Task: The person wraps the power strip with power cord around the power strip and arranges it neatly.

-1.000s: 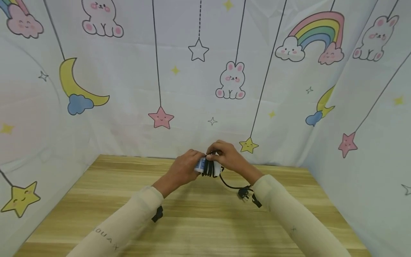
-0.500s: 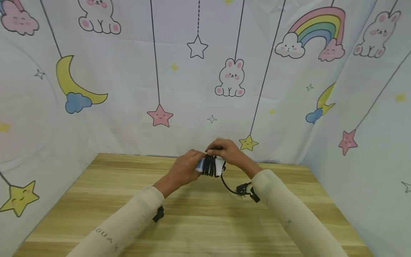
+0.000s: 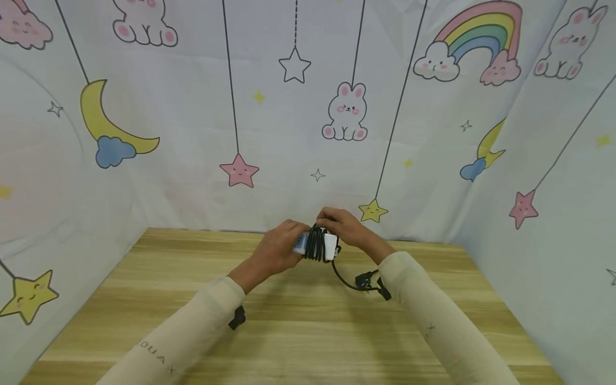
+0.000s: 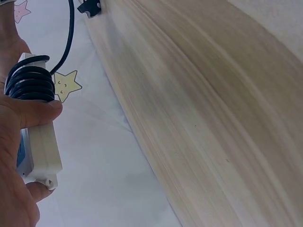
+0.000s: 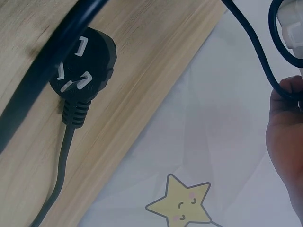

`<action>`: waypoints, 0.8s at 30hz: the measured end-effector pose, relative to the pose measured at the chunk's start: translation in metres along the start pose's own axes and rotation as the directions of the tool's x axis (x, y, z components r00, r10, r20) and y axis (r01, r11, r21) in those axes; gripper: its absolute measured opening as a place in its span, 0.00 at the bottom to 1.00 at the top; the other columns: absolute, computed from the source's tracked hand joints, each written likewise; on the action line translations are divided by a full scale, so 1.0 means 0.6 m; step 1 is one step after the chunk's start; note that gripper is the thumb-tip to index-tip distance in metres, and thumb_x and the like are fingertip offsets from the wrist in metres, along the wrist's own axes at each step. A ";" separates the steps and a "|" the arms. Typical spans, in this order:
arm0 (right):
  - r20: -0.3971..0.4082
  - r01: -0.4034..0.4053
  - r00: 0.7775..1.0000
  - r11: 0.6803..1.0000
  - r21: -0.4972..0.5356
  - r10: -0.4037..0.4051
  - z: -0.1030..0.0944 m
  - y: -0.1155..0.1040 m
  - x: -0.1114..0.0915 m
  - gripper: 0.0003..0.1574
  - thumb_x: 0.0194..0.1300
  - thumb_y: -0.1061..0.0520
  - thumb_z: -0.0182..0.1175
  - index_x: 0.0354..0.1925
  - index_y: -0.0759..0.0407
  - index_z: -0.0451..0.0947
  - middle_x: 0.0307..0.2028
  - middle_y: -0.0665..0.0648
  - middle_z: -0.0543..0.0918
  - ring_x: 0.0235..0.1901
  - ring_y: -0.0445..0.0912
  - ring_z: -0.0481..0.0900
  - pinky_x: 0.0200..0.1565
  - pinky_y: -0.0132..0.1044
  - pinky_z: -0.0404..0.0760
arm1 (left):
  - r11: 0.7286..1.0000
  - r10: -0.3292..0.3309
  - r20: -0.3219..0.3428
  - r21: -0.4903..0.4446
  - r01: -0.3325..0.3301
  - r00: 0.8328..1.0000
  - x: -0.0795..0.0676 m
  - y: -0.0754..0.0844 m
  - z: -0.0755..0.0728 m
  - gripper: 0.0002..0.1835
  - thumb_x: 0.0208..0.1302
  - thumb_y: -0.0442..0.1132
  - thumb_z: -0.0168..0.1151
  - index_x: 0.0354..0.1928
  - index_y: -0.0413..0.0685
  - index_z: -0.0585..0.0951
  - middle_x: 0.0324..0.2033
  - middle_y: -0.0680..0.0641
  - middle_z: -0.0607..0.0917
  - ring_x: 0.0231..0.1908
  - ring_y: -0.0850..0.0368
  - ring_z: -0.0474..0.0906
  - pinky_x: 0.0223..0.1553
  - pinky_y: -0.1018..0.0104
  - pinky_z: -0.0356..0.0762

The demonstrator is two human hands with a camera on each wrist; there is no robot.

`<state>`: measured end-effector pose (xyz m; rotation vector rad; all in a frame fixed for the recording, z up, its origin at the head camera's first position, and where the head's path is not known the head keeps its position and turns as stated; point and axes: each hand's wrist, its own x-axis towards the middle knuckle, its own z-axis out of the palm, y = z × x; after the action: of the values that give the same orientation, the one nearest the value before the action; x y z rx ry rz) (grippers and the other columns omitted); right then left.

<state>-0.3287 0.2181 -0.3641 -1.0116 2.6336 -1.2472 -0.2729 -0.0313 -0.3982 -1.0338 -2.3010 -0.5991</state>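
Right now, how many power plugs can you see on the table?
1. The black plug lies on the table with its prongs showing, beside the right sleeve. Another could be hidden under that sleeve or the left sleeve.

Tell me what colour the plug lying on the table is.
The plug is black, with silvery prongs; it shows best in the right wrist view.

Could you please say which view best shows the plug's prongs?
The right wrist view: the plug is large, its prongs facing the camera. The head view barely shows them; the left wrist view shows none clearly.
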 end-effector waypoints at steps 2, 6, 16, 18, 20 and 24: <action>0.002 0.010 1.000 1.000 -0.001 -0.010 -0.001 0.002 0.000 0.13 0.91 0.60 0.51 0.51 0.62 0.81 0.29 0.49 0.70 0.29 0.43 0.65 0.38 0.37 0.71 | 1.000 -0.001 -0.005 -0.005 0.001 1.000 0.001 0.001 -0.003 0.32 0.53 0.27 0.88 0.61 0.41 0.85 0.55 0.42 0.92 0.56 0.45 0.89 0.54 0.50 0.92; 0.017 0.016 1.000 0.999 -0.034 -0.015 -0.003 0.000 0.002 0.14 0.92 0.61 0.48 0.53 0.64 0.81 0.35 0.53 0.74 0.35 0.45 0.69 0.43 0.39 0.73 | 1.000 -0.012 -0.008 -0.015 0.011 1.000 0.002 0.000 -0.006 0.32 0.53 0.28 0.88 0.61 0.41 0.86 0.55 0.43 0.92 0.57 0.45 0.89 0.55 0.50 0.92; 0.104 -0.038 0.993 0.983 -0.182 0.058 -0.013 -0.006 0.003 0.16 0.94 0.60 0.43 0.59 0.65 0.78 0.61 0.68 0.86 0.61 0.59 0.84 0.64 0.57 0.84 | 0.999 -0.037 -0.001 -0.020 0.037 0.999 0.005 -0.006 -0.018 0.32 0.54 0.29 0.88 0.62 0.41 0.86 0.56 0.42 0.92 0.59 0.45 0.89 0.57 0.48 0.92; 0.079 -0.052 0.995 0.981 -0.184 0.068 -0.014 -0.004 0.005 0.16 0.94 0.58 0.44 0.59 0.63 0.79 0.59 0.67 0.87 0.58 0.58 0.85 0.61 0.56 0.84 | 0.999 -0.033 -0.007 -0.029 0.033 0.999 0.009 -0.005 -0.021 0.33 0.54 0.30 0.89 0.62 0.41 0.86 0.56 0.42 0.92 0.58 0.45 0.89 0.57 0.48 0.92; 0.052 -0.069 0.996 0.982 -0.175 0.079 -0.014 -0.001 0.006 0.16 0.94 0.56 0.46 0.57 0.60 0.80 0.57 0.65 0.88 0.55 0.56 0.84 0.58 0.53 0.84 | 0.999 -0.031 -0.012 -0.039 0.030 0.999 0.011 -0.004 -0.022 0.32 0.54 0.31 0.89 0.62 0.41 0.86 0.56 0.42 0.92 0.58 0.45 0.89 0.57 0.48 0.92; -0.011 -0.078 0.997 0.987 -0.141 0.077 -0.009 0.006 0.004 0.17 0.94 0.53 0.47 0.54 0.58 0.81 0.53 0.63 0.88 0.53 0.55 0.84 0.57 0.52 0.82 | 0.997 -0.041 -0.018 -0.070 0.040 0.999 0.017 0.002 -0.022 0.33 0.55 0.32 0.89 0.63 0.41 0.86 0.57 0.42 0.92 0.58 0.45 0.89 0.57 0.49 0.92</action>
<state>-0.3343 0.2218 -0.3626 -0.9148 2.7698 -1.0633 -0.2736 -0.0330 -0.3815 -1.0110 -2.3039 -0.7077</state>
